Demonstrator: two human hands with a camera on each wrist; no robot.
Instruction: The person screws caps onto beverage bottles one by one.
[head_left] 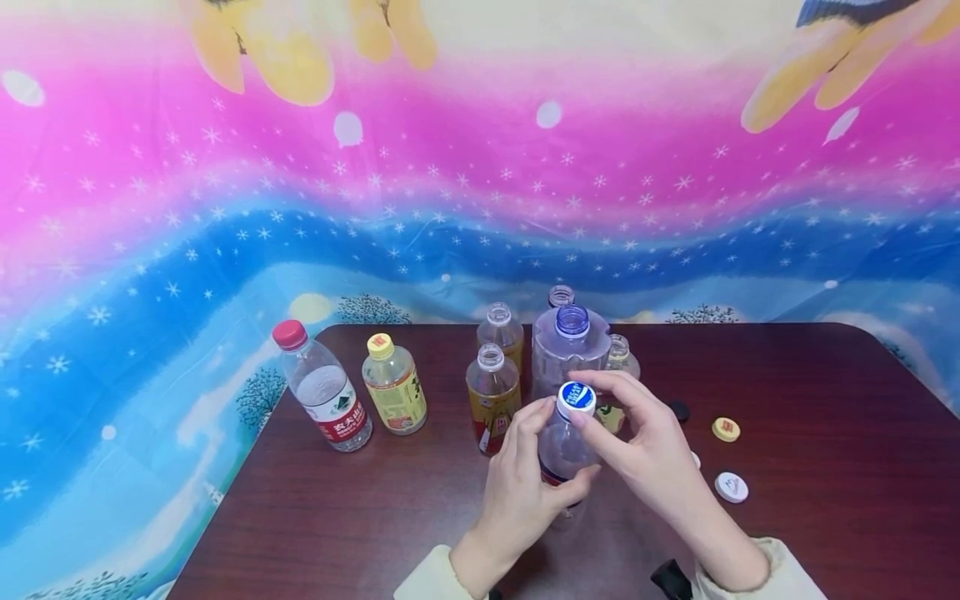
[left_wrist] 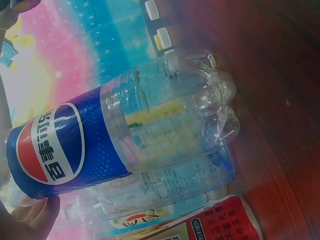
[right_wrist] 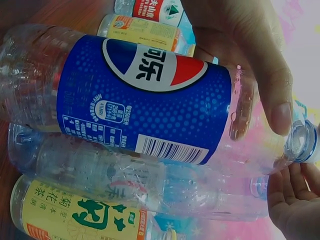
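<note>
A clear cola bottle [left_wrist: 150, 120] with a blue label [right_wrist: 145, 100] stands upright in front of me in the head view. My left hand [head_left: 517, 475] grips it around its upper part, thumb on the near side. Thumb and forefinger of my right hand [head_left: 648, 437] pinch the white-and-blue bottle cap [head_left: 577, 397] at its top. In the right wrist view, the left hand's fingers [right_wrist: 272, 95] lie along the bottle's shoulder, while the right hand [right_wrist: 295, 200] is at the cap end. The bottle's base shows close over the tabletop in the left wrist view.
A red-capped water bottle [head_left: 330, 396] and a yellow-capped bottle [head_left: 396, 392] stand left. Several uncapped bottles, including a brownish one [head_left: 491, 404] and a purple-tinted one [head_left: 570, 346], cluster behind my hands. Loose yellow [head_left: 726, 429], white [head_left: 731, 487] and black caps [head_left: 678, 411] lie right.
</note>
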